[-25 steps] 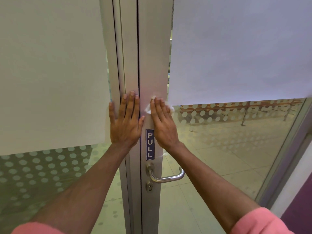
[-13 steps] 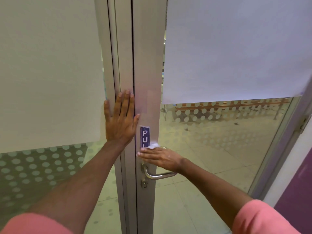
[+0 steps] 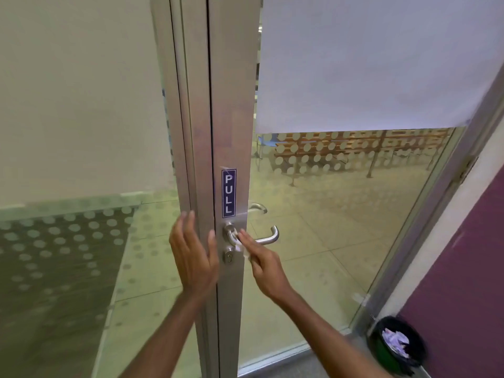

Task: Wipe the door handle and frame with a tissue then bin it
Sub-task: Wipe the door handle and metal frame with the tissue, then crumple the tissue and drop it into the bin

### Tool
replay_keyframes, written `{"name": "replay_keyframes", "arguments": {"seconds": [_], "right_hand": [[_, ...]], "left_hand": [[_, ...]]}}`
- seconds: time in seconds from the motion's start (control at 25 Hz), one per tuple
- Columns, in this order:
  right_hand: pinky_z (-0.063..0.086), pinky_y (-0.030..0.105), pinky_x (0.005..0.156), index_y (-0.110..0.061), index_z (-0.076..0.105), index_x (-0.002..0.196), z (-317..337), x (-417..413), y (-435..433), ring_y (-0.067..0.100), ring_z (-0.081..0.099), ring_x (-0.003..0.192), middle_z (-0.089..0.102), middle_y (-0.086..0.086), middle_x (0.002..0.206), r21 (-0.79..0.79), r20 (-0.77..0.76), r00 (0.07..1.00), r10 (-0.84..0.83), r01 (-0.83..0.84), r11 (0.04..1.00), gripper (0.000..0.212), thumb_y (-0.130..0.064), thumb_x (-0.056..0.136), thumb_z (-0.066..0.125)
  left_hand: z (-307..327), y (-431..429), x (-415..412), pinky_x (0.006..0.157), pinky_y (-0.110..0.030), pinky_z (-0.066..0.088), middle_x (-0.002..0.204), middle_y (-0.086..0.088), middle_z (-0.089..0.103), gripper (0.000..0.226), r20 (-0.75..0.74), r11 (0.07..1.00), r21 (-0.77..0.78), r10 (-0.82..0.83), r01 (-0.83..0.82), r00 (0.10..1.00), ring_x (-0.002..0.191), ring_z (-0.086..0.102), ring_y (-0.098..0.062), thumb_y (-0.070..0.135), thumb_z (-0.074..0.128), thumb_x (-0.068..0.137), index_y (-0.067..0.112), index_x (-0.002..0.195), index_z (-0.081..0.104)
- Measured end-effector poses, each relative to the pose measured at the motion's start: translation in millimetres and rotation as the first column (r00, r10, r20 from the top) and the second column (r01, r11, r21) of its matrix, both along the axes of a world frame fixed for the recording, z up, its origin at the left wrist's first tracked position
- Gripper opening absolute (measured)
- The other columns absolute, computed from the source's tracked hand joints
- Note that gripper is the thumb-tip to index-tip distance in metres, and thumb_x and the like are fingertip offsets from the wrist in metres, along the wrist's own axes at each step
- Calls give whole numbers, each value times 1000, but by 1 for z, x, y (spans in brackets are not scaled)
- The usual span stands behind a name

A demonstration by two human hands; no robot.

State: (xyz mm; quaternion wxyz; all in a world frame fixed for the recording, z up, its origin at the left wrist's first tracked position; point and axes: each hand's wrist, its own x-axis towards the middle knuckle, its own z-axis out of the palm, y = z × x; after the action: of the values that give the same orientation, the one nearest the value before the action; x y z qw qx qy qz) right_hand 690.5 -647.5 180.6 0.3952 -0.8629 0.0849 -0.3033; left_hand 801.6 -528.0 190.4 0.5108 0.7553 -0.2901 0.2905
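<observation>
Sideways, the door handle point(image 3: 266, 237) ran level toward the right from the frame point(image 3: 231, 118); the right hand point(image 3: 263, 264) pinched a crumpled tissue point(image 3: 243, 248) against its base; the left hand point(image 3: 195, 255) lay open-fingered, empty, on the frame; a bin point(image 3: 395, 347) stood well right, below.

My left hand point(image 3: 194, 261) lies on the frame point(image 3: 196, 132), left of the handle point(image 3: 261, 237). My right hand point(image 3: 263, 264) presses the tissue point(image 3: 243, 248) below the sign point(image 3: 228, 192). The bin point(image 3: 396, 347) sits low right.
</observation>
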Motion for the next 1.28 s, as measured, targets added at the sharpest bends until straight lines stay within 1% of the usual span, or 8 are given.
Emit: {"name": "replay_keyframes", "arguments": {"seconds": [0.08,0.16,0.28,0.36,0.72,1.04,1.16,1.28], "right_hand": [[35,10,102,-26,48,139,-37,-19,28,1,54,118,60,-8,130,251,-41,992,-120,126,960,61,10,90,40],[35,11,99,-23,49,137,-75,-40,51,5,55,115,62,-3,125,353,-186,950,-250,302,885,60,14,91,37],[32,21,109,-12,46,140,-121,-74,75,15,49,128,55,5,137,349,-392,891,-231,376,858,54,13,94,33],[31,28,116,-3,46,141,-135,-97,84,20,41,138,45,11,148,376,-449,876,-176,364,852,44,6,98,38],[47,5,82,-9,58,128,-151,-241,21,8,63,106,65,9,126,657,-362,846,-391,529,537,37,-3,92,61],[55,26,61,-18,47,129,-171,-374,-70,13,69,69,69,13,83,774,-435,827,-355,545,322,65,13,77,72],[57,32,64,-15,55,122,-173,-410,-99,18,68,68,71,11,77,795,-424,784,-454,562,229,55,15,78,69],[57,42,76,-13,59,117,-171,-433,-127,27,66,79,69,19,88,821,-410,770,-489,545,170,46,12,80,69]], "left_hand": [[-56,14,-42,89,-30,48,121,-15,59,40,-418,980,-133,-192,149,888,111,57,-30,41,41,103,12,130,51],[-99,23,-76,77,-21,48,106,-12,67,21,-718,931,-265,-365,251,593,97,66,-26,36,41,102,21,108,56],[-140,27,-115,75,-20,53,99,-10,71,20,-877,863,-425,-467,272,110,89,70,-17,21,44,104,17,97,63],[-158,23,-137,74,-24,55,94,-9,74,19,-885,838,-454,-465,305,-39,85,71,-17,18,51,102,7,102,66],[-176,-39,-222,53,-24,55,79,-14,67,17,-899,808,-432,-351,401,-261,58,67,-17,-5,44,100,1,95,59],[-176,-139,-338,53,-33,57,94,-14,68,24,-903,749,-423,-304,511,-302,66,68,-25,-4,49,99,18,108,56],[-182,-166,-367,65,-35,59,107,-15,70,41,-923,630,-383,-282,675,-261,83,70,-28,-8,51,96,26,118,56],[-189,-196,-386,73,-25,58,118,-12,68,50,-963,443,-230,-229,867,-139,94,68,-18,-20,58,83,9,124,62]]}}
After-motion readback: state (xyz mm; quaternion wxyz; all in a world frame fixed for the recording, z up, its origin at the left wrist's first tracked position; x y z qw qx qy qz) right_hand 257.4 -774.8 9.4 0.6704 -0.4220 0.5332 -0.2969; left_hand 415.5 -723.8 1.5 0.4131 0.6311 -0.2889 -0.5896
